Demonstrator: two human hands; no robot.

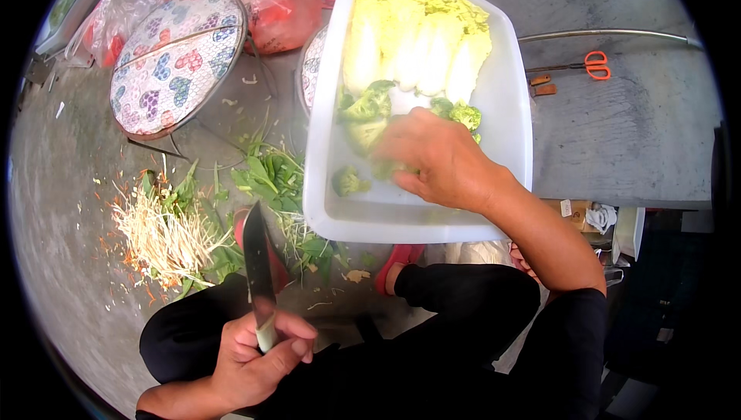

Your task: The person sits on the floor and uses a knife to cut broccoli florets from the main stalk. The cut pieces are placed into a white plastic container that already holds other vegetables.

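Upright in my left hand (255,353) is a kitchen knife (259,258), held by its pale handle with the dark blade pointing away from me. My right hand (443,159) reaches into a white plastic tub (315,188), over broccoli pieces; its fingers are blurred, and whether they grip a piece cannot be told. One broccoli floret (349,181) lies apart at the tub's near left, and more broccoli (466,115) sits beyond my hand. Napa cabbages (417,38) lie side by side at the tub's far end.
Vegetable trimmings (168,232) and green leaves (272,177) lie on the concrete floor. A round stool (179,64) with a heart-patterned cover stands at left, near plastic bags (283,9). Orange-handled scissors (596,65) rest on a grey surface at right, by a metal rod (608,32).
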